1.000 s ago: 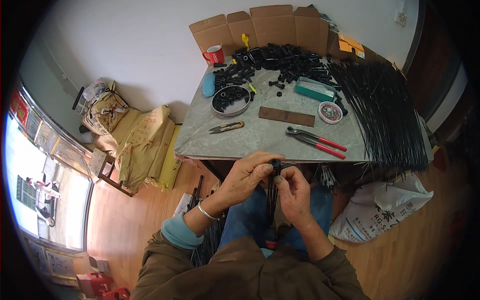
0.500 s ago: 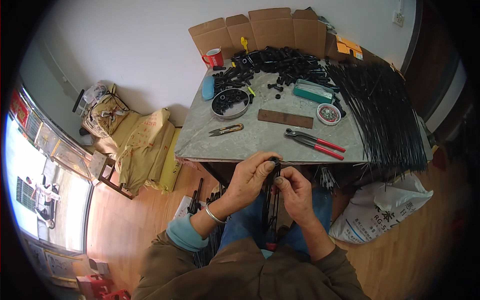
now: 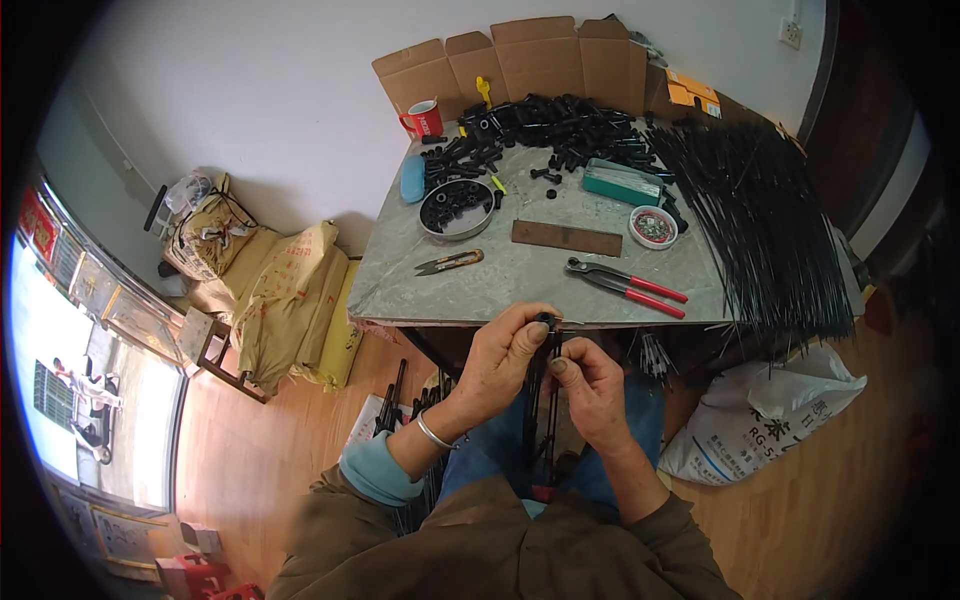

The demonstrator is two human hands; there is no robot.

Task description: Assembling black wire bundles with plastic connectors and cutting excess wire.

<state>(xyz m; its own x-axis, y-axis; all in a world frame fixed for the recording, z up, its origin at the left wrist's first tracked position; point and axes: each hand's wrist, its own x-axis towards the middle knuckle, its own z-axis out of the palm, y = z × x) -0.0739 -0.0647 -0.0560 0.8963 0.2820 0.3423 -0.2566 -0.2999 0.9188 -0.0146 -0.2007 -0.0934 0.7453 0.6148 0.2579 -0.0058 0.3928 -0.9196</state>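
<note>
My left hand (image 3: 500,365), with a bangle at its wrist, is closed around the top of slim black rods (image 3: 541,420) just off the table's near edge. The rods run down between my knees. Beside them my right hand (image 3: 595,390) is closed in a pinch. A thin wire or thread sticks out near my left fingertips; what my right fingertips grip is too small to make out. Nearest on the grey table (image 3: 490,300) lie red-handled end-cutting pliers (image 3: 627,287) and small thread snips (image 3: 450,262).
A pile of black parts (image 3: 560,130), a round tin (image 3: 455,236), a brown flat bar (image 3: 566,238), a teal box (image 3: 622,188), a white tub (image 3: 653,228) and long black rods (image 3: 745,230) cover the table. A white sack (image 3: 760,420) stands right; brown sacks (image 3: 290,300) lie left.
The view has shifted slightly. Both hands keep nearly the same place and the same hold on the rods; nothing has been let go.
</note>
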